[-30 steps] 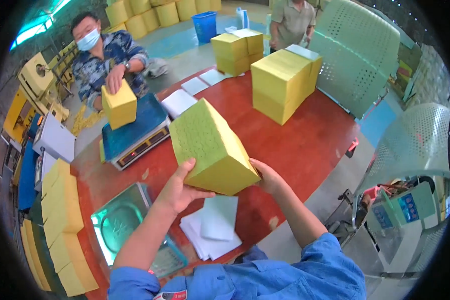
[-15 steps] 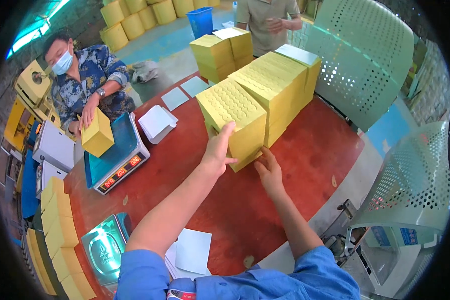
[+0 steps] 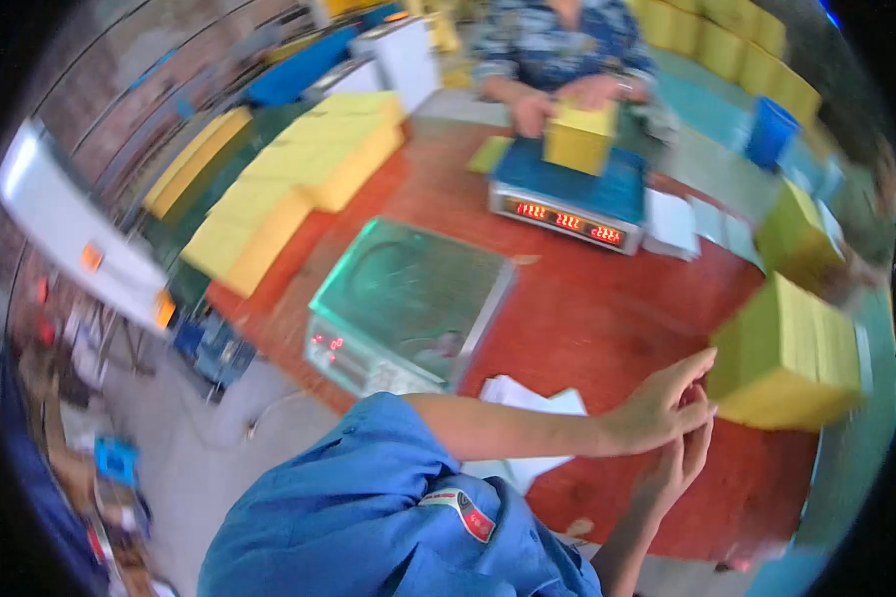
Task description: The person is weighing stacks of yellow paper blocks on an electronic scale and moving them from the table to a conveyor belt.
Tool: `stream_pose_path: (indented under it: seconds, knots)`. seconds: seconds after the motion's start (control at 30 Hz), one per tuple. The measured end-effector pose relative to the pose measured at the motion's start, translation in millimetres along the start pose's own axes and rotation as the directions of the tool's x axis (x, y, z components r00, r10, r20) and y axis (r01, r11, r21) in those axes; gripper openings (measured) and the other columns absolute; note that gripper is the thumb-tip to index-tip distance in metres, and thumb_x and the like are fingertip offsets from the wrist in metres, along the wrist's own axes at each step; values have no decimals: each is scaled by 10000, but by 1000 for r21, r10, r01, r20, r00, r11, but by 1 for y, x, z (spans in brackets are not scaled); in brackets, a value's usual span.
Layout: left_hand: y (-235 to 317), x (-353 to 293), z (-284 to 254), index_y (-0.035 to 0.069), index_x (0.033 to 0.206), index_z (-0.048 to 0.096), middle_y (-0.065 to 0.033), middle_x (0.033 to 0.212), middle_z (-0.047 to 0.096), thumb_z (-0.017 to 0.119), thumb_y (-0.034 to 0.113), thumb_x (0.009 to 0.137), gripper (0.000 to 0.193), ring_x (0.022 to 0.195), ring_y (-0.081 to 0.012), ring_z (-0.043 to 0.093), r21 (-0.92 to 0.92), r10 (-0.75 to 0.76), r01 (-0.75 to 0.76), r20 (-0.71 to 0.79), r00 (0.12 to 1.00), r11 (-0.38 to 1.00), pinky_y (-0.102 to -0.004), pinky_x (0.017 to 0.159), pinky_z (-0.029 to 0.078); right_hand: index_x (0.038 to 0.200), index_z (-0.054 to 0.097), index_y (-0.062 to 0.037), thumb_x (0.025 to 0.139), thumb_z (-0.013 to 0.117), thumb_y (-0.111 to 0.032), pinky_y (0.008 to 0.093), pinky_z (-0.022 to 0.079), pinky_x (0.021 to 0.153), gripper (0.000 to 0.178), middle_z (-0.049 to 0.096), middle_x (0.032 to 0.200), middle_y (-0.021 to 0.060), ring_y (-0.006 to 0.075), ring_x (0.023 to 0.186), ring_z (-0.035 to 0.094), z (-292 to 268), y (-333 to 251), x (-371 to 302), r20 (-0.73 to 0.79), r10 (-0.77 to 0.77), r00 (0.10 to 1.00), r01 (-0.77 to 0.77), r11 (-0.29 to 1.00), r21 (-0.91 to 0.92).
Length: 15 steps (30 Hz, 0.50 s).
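Note:
My left hand (image 3: 652, 410) is in front of the yellow paper stack (image 3: 767, 353) at the right of the red table, fingers stretched out and nothing in them. Just below it, my right hand (image 3: 679, 466) overlaps it in the view, its fingers pointing up and partly hidden by the left. I see nothing in the right hand either. The fingertips are close to the stack's side; blur hides whether they touch it. Loose white sheets (image 3: 533, 408) lie below my left forearm.
A green-lit scale (image 3: 408, 289) stands left of my arm, with yellow stacks (image 3: 319, 149) beyond. Across the red table (image 3: 577, 318), a co-worker's hands (image 3: 562, 107) hold a yellow block (image 3: 579, 139) on another scale (image 3: 528, 184). White papers (image 3: 672, 224) lie beside that scale.
The view has swung left, bringing the near scale and left-hand stacks into fuller sight. My hands have come off the yellow stack's front block and drawn together beside it.

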<state>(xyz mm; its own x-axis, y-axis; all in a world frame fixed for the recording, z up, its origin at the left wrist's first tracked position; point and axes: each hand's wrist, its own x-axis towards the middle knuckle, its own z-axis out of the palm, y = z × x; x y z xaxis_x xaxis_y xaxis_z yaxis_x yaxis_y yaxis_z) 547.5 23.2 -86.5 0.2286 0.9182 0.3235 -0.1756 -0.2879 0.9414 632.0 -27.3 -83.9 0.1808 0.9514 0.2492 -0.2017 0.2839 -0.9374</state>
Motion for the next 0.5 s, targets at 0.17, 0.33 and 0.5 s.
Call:
stream_pose_path:
  seconds: [0.17, 0.33, 0.5]
  knots:
    - [81, -128, -185, 14, 1427, 427, -123, 1450, 472, 611, 117, 943, 528, 1300, -195, 487, 221, 73, 1, -325, 943, 975, -354, 1049, 424, 1339, 488, 54, 864, 561, 1, 380, 417, 1046, 483, 541, 1327, 149, 240, 1229, 534, 147, 14, -57, 563, 171, 809, -194, 981, -19]
    - [131, -238, -374, 25, 1279, 569, -104, 1307, 591, 608, 126, 941, 355, 1200, -180, 561, 528, 146, 263, -610, 779, 807, -340, 982, 471, 1349, 506, -1, 831, 559, 7, 397, 446, 1016, 521, 561, 1305, 159, 251, 1230, 544, 313, 38, -76, 877, 81, 474, -82, 995, -48]
    - [119, -315, -557, 28, 1248, 577, -118, 1328, 567, 654, 166, 908, 376, 1167, -218, 583, 637, 142, 450, -660, 737, 626, -340, 936, 492, 1309, 535, -17, 846, 641, -103, 371, 493, 937, 483, 600, 1248, 201, 305, 1119, 609, 524, 118, -63, 922, -34, 385, 358, 927, -115]
